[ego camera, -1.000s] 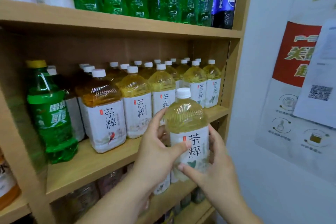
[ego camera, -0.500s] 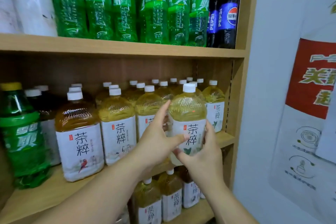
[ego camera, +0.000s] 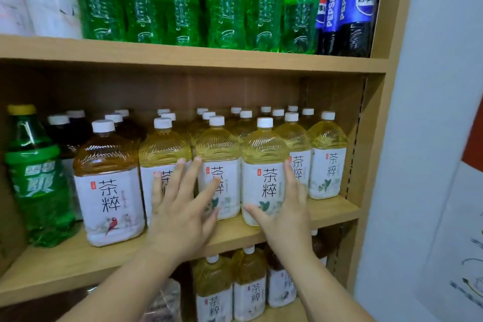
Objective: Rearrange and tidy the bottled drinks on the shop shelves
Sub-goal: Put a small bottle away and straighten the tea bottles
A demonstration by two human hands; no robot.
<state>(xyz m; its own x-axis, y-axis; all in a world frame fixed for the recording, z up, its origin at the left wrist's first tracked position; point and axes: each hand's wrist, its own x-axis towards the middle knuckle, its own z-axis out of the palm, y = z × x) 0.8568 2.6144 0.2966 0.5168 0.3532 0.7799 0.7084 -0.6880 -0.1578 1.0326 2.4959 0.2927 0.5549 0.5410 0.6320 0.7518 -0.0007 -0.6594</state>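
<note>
Tea bottle (ego camera: 264,172) upright on middle shelf (ego camera: 337,210), front row, between right thumb and right fingers (ego camera: 290,178). Right hand (ego camera: 286,213): fingers straight along the bottle's right side, thumb on lower label, no grip. Left hand (ego camera: 180,214): fingers splayed and relaxed over neighbour bottles (ego camera: 218,146), contact unclear.

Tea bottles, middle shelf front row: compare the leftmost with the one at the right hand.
The leftmost bottle holds amber-brown tea; the bottle at the right hand holds pale yellow. The leftmost bottle's label shows a red bird; the other's, green leaves. Both stand upright, white-capped.
</note>
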